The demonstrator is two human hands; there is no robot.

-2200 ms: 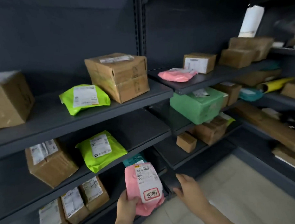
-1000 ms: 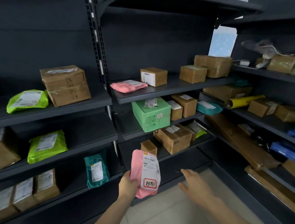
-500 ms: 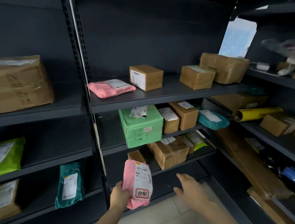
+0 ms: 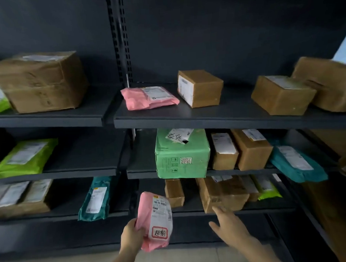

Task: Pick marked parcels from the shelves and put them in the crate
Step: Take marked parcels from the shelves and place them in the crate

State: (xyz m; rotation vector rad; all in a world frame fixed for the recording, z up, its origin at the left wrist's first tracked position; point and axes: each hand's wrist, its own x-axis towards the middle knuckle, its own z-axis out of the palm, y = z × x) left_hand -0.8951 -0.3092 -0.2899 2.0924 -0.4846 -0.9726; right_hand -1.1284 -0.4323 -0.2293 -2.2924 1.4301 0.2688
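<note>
My left hand (image 4: 132, 238) grips a pink soft parcel (image 4: 155, 220) upright in front of the bottom shelf; its white label carries a red-framed mark. My right hand (image 4: 229, 228) hovers open to the right of it, fingers spread, just below a brown box (image 4: 223, 193) on the lowest shelf. A second pink parcel (image 4: 147, 97) lies on the top shelf. A green box (image 4: 182, 153) with handwriting on its label stands on the middle shelf. No crate is in view.
Dark metal shelves (image 4: 207, 118) hold brown boxes (image 4: 199, 87), lime bags (image 4: 23, 157) and teal bags (image 4: 95, 198). A large brown carton (image 4: 40, 82) sits at top left. Another shelf run angles in at the right. Pale floor (image 4: 173, 258) lies below.
The view has swung right and moved closer to the shelves. The pink parcel stays in my left hand; my right hand has risen slightly toward the lowest shelf's brown box.
</note>
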